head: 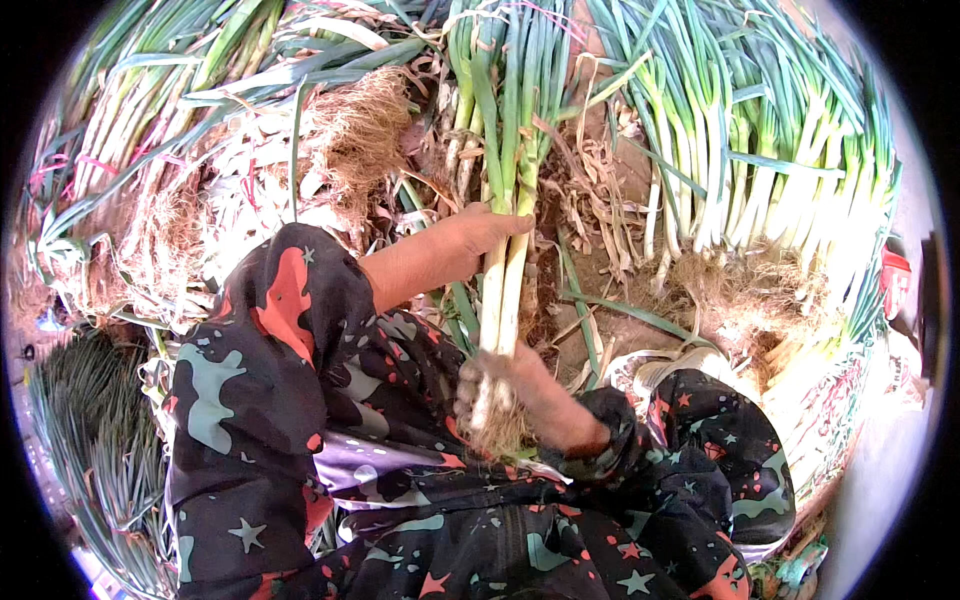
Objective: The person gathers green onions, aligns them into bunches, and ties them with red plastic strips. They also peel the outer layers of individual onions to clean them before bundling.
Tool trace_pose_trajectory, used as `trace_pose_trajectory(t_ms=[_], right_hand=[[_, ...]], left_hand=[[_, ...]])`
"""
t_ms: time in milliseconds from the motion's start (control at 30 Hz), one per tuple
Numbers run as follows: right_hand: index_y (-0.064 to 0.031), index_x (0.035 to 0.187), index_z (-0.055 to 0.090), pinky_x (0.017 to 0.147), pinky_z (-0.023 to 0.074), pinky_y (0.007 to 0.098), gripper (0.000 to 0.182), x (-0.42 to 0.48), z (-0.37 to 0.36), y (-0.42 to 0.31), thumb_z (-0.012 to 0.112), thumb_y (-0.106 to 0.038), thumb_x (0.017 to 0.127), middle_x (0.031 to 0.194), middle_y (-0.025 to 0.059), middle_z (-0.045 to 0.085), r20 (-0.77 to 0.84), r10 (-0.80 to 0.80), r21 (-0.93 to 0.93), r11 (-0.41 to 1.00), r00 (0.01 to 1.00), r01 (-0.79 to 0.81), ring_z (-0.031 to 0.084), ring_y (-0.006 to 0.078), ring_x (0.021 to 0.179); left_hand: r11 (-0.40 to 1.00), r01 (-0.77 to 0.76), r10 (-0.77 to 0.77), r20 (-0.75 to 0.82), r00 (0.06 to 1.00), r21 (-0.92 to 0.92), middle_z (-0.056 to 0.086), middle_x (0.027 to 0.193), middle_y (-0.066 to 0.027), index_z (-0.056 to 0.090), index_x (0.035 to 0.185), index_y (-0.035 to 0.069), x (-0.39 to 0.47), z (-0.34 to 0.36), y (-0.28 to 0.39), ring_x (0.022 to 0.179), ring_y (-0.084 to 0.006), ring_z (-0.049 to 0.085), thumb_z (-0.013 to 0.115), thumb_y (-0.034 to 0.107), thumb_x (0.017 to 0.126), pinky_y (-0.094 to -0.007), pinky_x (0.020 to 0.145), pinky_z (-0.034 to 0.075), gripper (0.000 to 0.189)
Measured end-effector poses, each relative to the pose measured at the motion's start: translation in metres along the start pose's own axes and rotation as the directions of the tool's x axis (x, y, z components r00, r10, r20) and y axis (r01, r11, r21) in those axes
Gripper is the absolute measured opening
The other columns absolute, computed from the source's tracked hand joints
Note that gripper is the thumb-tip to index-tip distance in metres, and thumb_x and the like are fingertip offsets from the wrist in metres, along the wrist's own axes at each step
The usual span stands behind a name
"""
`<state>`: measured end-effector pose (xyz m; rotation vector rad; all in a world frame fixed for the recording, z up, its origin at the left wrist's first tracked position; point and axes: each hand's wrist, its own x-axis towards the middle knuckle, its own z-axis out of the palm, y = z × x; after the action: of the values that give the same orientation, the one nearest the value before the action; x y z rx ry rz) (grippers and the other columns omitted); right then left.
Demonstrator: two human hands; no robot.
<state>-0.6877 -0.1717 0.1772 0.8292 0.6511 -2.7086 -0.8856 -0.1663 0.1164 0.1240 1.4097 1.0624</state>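
Note:
Two or so long green onions (510, 277) with white stems lie across the middle of the view, leaves pointing away from me and roots towards my lap. My left hand (484, 229) is closed around them where the white turns green. Lower down, my right hand (499, 382) is at the white ends just above the hairy roots (499, 435); it is slightly blurred, with its fingers around the stems. Beyond my left hand, more green onions (465, 112) lie beside the held ones, partly hidden by their leaves.
Trimmed-looking green onions (742, 172) lie in a row at the right, roots towards me. Further bundles with pink ties (97, 163) lie at the upper left, beside a root clump (360, 127). Dry leaf scraps (600, 202) litter the ground. Dark green leaves (97, 420) are heaped at the lower left.

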Motion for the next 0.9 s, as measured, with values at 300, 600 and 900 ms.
trace_pose_trajectory(t_ms=[300, 600, 900], right_hand=[[0.002, 0.12, 0.033, 0.074, 0.0457, 0.0275, 0.052, 0.001, 0.01, 0.015, 0.063, -0.007, 0.078, 0.094, 0.009, 0.055, 0.155, -0.421, -0.576, 0.696, 0.894, 0.428, 0.054, 0.0143, 0.084], [0.0012, 0.101, 0.049, 0.06, 0.0435, 0.024, 0.032, 0.044, 0.088, -0.079, 0.063, -0.001, 0.074, 0.082, 0.0055, 0.056, 0.281, -0.481, -0.643, 0.548, 0.83, 0.535, 0.054, 0.01, 0.074], [0.0005, 0.106, 0.054, 0.068, 0.0456, 0.0362, 0.039, 0.104, -0.022, 0.051, 0.064, -0.024, 0.078, 0.082, 0.0181, 0.06, 0.165, -0.391, -0.95, 0.183, 0.905, 0.252, 0.059, 0.0303, 0.077]], left_hand=[[0.894, -0.306, 0.35, 0.083, 0.933, -0.327, 0.06, 0.073, -0.0088, 0.053, 0.093, -0.006, -0.109, 0.044, 0.091, 0.062, -0.0187, 0.06, 0.071, 0.01, 0.071, -0.0295, 0.056, 0.051, 0.033], [0.67, -0.717, 0.741, 0.113, 0.662, -0.195, 0.058, 0.07, -0.0034, 0.046, 0.106, 0.005, -0.151, -0.003, 0.139, 0.05, -0.0137, 0.058, 0.069, 0.002, 0.074, -0.0256, 0.043, 0.05, 0.039], [0.455, -0.148, 0.846, -0.375, 0.378, 0.878, 0.059, 0.069, -0.01, 0.048, 0.106, -0.006, -0.18, -0.238, 0.215, 0.05, -0.015, 0.056, 0.064, 0.01, 0.074, -0.0282, 0.044, 0.045, 0.039]])
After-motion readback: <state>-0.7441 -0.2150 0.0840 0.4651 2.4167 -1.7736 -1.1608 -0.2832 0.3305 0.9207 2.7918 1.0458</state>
